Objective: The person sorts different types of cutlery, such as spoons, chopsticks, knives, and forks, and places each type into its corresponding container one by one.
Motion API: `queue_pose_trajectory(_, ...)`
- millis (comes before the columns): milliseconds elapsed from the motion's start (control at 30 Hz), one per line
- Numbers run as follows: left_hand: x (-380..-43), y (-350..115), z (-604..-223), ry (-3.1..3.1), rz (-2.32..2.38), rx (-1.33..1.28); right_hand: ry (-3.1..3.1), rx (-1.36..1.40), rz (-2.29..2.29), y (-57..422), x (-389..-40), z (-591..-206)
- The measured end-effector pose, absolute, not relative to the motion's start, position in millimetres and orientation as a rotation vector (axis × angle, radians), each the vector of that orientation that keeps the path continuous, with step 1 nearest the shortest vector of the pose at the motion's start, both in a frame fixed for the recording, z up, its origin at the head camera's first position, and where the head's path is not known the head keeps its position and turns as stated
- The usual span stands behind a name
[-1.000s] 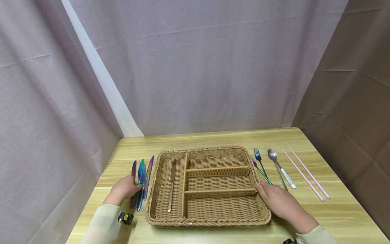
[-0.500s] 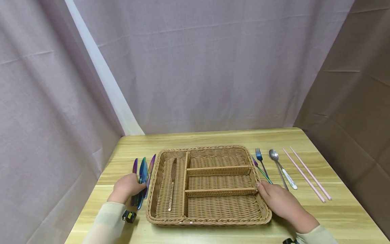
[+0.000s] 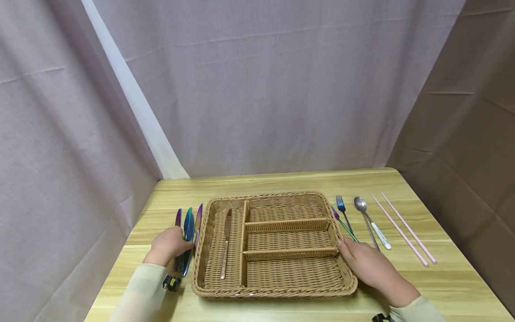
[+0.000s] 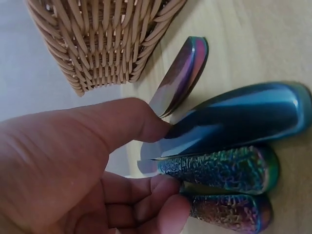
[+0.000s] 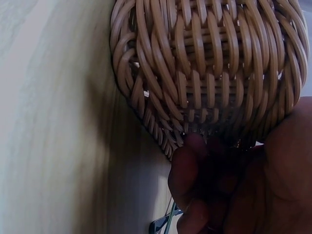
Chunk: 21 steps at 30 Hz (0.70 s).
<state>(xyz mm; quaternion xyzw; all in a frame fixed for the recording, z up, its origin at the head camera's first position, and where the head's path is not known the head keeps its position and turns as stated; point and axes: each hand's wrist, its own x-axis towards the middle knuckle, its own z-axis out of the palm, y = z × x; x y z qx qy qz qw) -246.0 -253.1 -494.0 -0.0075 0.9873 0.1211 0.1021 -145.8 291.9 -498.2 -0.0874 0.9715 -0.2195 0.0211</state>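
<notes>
My left hand (image 3: 166, 245) is over several iridescent table knives on the table, left of the wicker cutlery basket (image 3: 243, 232). In the left wrist view, the thumb presses the edge of a smooth blue knife (image 4: 239, 117). The curled fingers meet the textured handles of a blue-green knife (image 4: 219, 168) and a purplish knife (image 4: 229, 212). Another purple knife (image 4: 180, 78) lies apart, nearer the basket. My right hand (image 3: 368, 264) grips the basket's right end, thumb at the rim and fingers against the outer weave. One copper-coloured knife (image 3: 226, 243) lies in the basket's left compartment.
Right of the basket lie a blue fork (image 3: 341, 205), a purple-green utensil (image 3: 344, 226) partly hidden by the basket and hand, two spoons (image 3: 360, 205), one with a white patterned handle, and two pink chopsticks (image 3: 402, 228). Curtains (image 3: 281, 89) hang behind the wooden table (image 3: 281, 181).
My left hand has shifted slightly right and forward over the knives, its thumb now nearer the rightmost knife. My right hand stays at the basket's right end, and the basket keeps its place.
</notes>
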Motion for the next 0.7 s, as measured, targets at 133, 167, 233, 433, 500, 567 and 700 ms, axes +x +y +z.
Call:
queue_pose_trajectory(133, -246.2, -253.5, -493.9, 2.944, 0.350, -0.004, 3.016, -0.284, -0.684, 291.8, -146.6, -499.3)
queue_pose_trajectory(167, -245.7, -253.5, -493.7, 2.955, 0.346, 0.007, 3.017, -0.287, -0.685, 291.9, -146.8, -499.3)
queue_pose_trajectory(233, -245.6, -254.3, -494.9, 2.968, 0.344, 0.020, 3.019, -0.287, -0.687, 292.2, -146.7, -499.2)
queue_pose_trajectory(433, -242.6, -254.5, -496.7, 2.950, 0.353, 0.015, 3.023, -0.298, -0.698, 293.0, -147.5, -498.7)
queue_pose_trajectory(500, -241.2, -253.7, -495.6, 2.941, 0.353, 0.018, 3.024, -0.299, -0.699, 293.1, -147.9, -498.6)
queue_pose_trajectory(567, -240.1, -252.3, -493.9, 2.926, 0.348, 0.017, 3.022, -0.297, -0.698, 293.1, -147.9, -498.8)
queue_pose_trajectory(700, -238.9, -249.0, -491.6, 2.913, 0.292, 0.041, 3.022, -0.294, -0.690, 293.2, -147.7, -499.0)
